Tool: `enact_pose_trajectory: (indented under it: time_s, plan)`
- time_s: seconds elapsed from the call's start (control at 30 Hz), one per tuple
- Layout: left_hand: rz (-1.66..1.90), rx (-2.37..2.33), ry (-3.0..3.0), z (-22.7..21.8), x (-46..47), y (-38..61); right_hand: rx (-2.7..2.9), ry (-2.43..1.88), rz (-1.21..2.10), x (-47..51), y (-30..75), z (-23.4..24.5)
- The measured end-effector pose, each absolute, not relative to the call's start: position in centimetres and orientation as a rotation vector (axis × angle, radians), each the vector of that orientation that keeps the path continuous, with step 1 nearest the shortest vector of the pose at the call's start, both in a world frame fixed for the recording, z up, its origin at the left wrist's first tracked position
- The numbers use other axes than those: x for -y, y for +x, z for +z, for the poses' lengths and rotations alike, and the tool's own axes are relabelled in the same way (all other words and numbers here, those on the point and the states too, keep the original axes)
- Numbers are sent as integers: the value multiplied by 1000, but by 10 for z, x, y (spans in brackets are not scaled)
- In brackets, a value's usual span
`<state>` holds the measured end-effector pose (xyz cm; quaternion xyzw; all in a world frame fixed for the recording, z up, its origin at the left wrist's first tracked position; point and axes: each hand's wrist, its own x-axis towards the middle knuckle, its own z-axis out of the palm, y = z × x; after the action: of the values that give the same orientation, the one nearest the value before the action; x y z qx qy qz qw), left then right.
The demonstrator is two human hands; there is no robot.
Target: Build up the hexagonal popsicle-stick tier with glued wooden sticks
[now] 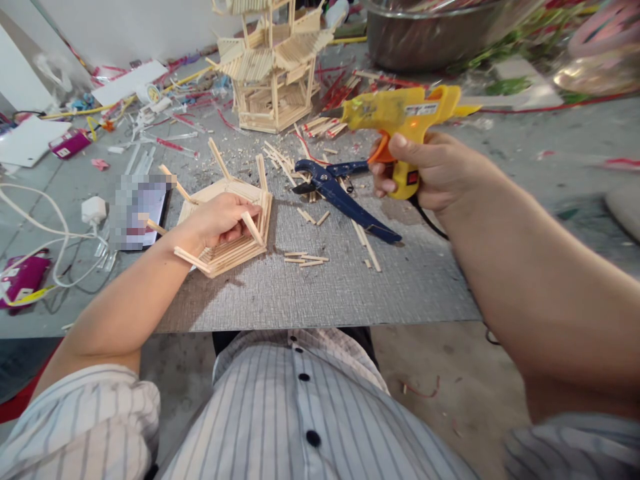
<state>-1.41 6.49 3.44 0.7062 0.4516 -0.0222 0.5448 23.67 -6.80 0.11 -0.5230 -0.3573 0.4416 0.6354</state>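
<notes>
My right hand (440,170) grips a yellow hot glue gun (383,110) by its handle. Its nozzle points left, above the table, and a finger is at the orange trigger. My left hand (225,217) reaches over a hexagonal frame (233,263) of stacked wooden sticks. The fingers are curled together at the top of a short upright wooden stick (254,230) near the frame's right corner. Several other sticks rise tilted from the frame's corners. Blue cutters (345,197) lie to the right of the frame, below the glue gun.
A taller pagoda-like stick model (273,73) stands at the back, near a dark metal basin (430,37). Cut stick pieces (306,259) lie near the cutters. A phone (150,213), a white charger (93,210) with cables and plastic scraps are on the left.
</notes>
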Motion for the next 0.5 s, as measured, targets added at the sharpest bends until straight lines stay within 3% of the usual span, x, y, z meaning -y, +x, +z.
enact_pose_trajectory:
  time_s: [0.5]
  plan:
    - [-45, -1052, 1703, 31, -67, -16, 827, -1201, 1012, 68, 237, -1]
